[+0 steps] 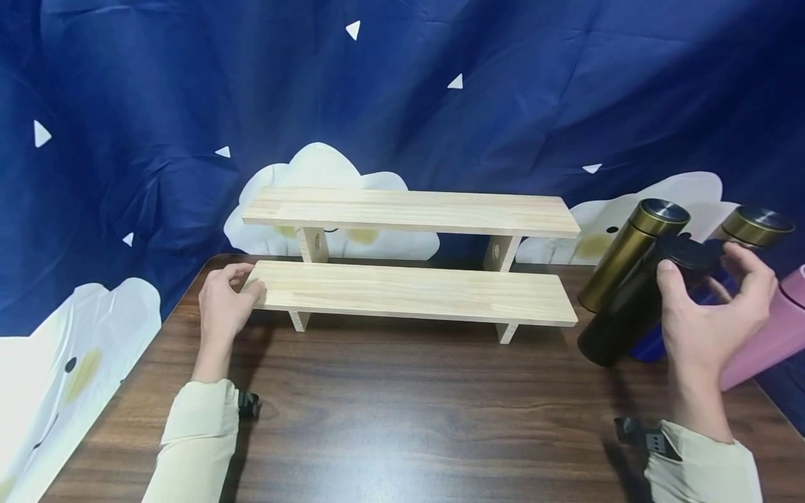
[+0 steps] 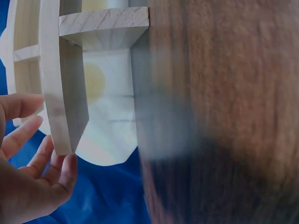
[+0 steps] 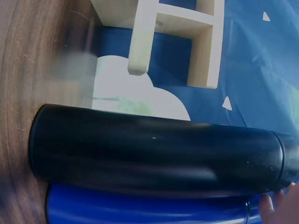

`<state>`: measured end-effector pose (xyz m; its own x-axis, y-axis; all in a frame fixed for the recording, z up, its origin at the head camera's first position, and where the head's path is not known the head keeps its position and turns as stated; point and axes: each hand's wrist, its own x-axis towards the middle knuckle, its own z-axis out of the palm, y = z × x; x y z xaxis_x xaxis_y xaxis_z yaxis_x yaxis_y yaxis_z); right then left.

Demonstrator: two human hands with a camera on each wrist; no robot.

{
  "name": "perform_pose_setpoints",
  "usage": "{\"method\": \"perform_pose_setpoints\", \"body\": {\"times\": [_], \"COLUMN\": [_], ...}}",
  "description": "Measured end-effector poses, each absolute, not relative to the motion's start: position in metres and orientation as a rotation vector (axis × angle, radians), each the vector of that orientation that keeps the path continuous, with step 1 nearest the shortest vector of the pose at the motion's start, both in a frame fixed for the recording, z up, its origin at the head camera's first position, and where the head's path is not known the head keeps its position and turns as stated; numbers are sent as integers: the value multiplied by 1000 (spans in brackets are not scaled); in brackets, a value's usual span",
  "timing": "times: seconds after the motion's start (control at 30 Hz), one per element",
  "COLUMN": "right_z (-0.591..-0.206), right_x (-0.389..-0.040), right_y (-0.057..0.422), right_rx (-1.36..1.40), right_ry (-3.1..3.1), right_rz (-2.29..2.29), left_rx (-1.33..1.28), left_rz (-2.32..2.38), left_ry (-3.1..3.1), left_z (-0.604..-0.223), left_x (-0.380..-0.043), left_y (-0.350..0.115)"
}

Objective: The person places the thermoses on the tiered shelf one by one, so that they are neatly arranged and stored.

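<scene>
Plainly, in the head view, the black bottle (image 1: 622, 311) stands right of the wooden stand (image 1: 409, 290), beneath the right hand (image 1: 717, 325), while the left hand (image 1: 226, 304) grips the left end of the stand's lower board. The cylinders are smooth, the two-tier stand pale and straight-edged, the table (image 1: 409, 405) dark-grained. The right hand arches around the black cap, thumb and fingers spread apart; I cannot tell whether they clamp it.

From the left wrist, fingertips meet the squared board end, with other fingers bent alongside its upper face.

From the right wrist, the matte black bottle runs alongside the glossy blue bottle (image 3: 140, 205), fingertips near their capped ends.
</scene>
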<state>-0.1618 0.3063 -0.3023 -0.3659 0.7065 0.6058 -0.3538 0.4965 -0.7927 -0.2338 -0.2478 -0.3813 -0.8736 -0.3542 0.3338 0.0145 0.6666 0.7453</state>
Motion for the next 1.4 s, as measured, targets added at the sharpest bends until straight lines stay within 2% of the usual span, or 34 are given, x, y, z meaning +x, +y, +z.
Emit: {"method": "perform_pose_setpoints", "body": {"times": [0.37, 1.4], "right_z": [-318, -330], "right_x": [-171, -178], "right_y": [318, 314], "right_rx": [-322, -420], "right_ry": [-1626, -1699], "right_rz": [1092, 973], "left_rx": [303, 399], "left_rz": [-1116, -1274], "left_ry": [-2471, -2517], "left_z": [-388, -388], "left_x": [-235, -236], "left_y": [-256, -261]}}
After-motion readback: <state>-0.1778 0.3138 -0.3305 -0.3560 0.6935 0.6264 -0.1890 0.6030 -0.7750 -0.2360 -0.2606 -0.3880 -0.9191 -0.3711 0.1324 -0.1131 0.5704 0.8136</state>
